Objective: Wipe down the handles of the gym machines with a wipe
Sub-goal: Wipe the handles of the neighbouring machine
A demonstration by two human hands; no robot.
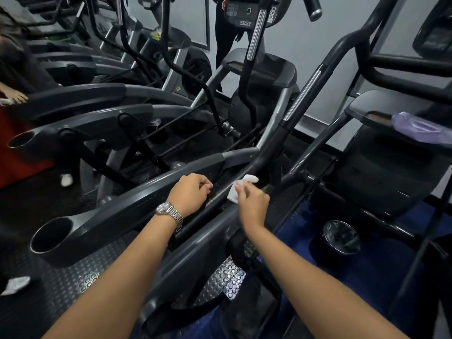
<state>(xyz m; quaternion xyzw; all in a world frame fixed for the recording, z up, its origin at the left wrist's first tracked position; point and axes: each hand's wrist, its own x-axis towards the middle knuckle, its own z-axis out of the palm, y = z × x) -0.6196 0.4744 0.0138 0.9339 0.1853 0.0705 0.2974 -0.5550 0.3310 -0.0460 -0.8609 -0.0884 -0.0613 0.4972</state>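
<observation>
— Where's the wipe right now?

— The small white crumpled wipe (pixel 241 188) is pinched in my right hand (pixel 253 204), the grip clenched around its near edge with thumb and fingers. Its far end rests against the long black handle bar (pixel 291 113) of the grey and black elliptical machine (pixel 137 216), down at the low stretch of the bar, below its silver metal sensor strip (pixel 303 94).

— And your other hand?

— My left hand (pixel 192 193) is just beside the right one, resting on the same bar a little nearer to me. The fingers are curled under into a loose fist; the grip holds nothing that I can see, though whether the fingertips hook the bar I cannot tell. A silver metal wristwatch (pixel 170 214) sits on that wrist.

— What's around you?

— A round open cup holder (pixel 51 237) at the near end of the machine's grey side rail, lower left. Under my forearms, the studded rubber floor mat (pixel 228 280), with blue carpet (pixel 381 272) to the right. A pale purple plastic packet (pixel 420 128) lies on the dark tray of the next machine, at the right edge. More machines run off in a row to the upper left, and another person's hand (pixel 17 96) rests on one there, at the far left edge
</observation>
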